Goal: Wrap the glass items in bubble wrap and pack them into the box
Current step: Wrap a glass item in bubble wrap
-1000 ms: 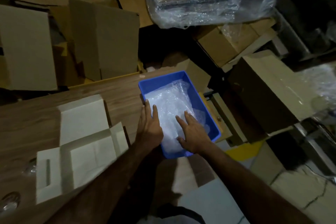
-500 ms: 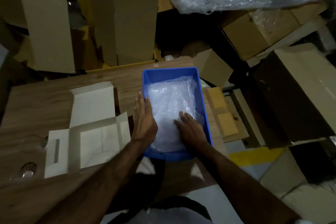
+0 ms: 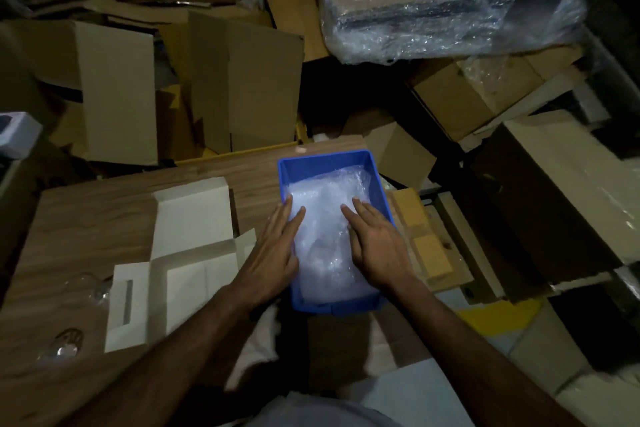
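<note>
Left hand (image 3: 273, 253) now onto bubble wrap (image 3: 327, 218)

Plastic tray (image 3: 329, 160) at the table's (image 3: 104, 211) 3 o'clock edge, bubble wrap (image 3: 325, 236) inside. Left hand (image 3: 273, 253) flat over the tray's 9 o'clock rim, fingertips on the wrap; right hand (image 3: 377, 250) flat on the wrap toward 3 o'clock. Unfolded carton (image 3: 180, 253) on the table at 9 o'clock of the tray. Glass items (image 3: 65, 345) at the carton's 8 o'clock. Cardboard boxes (image 3: 242, 80) beyond the table at 12 o'clock; film-wrapped bundle (image 3: 443, 0) at 1 o'clock.
</note>
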Action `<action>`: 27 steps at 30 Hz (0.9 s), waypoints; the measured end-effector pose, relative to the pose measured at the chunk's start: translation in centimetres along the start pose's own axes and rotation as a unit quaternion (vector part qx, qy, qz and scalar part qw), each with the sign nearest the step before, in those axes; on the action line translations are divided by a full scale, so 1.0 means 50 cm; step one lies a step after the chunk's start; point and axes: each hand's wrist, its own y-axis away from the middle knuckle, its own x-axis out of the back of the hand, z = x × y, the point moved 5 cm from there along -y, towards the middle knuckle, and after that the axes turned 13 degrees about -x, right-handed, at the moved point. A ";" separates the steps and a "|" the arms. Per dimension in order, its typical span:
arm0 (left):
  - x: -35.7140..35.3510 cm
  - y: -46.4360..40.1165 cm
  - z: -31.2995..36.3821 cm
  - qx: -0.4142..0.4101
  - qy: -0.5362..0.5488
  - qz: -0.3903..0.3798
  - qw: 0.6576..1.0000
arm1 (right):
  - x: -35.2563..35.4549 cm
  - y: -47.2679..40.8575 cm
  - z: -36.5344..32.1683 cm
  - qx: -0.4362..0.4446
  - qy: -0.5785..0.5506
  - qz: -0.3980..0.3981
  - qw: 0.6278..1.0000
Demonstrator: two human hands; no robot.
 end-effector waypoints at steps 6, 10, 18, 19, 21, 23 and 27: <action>0.055 -0.027 0.026 -0.025 0.056 0.051 0.997 | 0.050 0.019 -0.087 0.037 -0.012 0.046 0.998; 0.131 -0.020 0.036 -0.028 0.127 0.157 0.979 | 0.082 0.040 -0.141 0.094 -0.007 0.081 0.992; 0.321 0.123 0.037 -0.095 0.075 0.255 0.959 | 0.085 0.050 -0.274 0.210 -0.051 0.000 0.976; 0.331 0.139 0.029 -0.095 0.071 0.261 0.958 | 0.079 0.047 -0.289 0.205 -0.061 -0.013 0.977; 0.342 0.167 0.013 -0.090 0.061 0.261 0.959 | 0.070 0.041 -0.315 0.190 -0.077 -0.027 0.978; 0.346 0.195 -0.006 -0.087 0.060 0.254 0.962 | 0.070 0.035 -0.338 0.173 -0.098 -0.038 0.979; 0.363 0.232 -0.037 -0.004 0.173 0.264 0.949 | 0.072 0.022 -0.377 0.115 -0.267 -0.177 0.940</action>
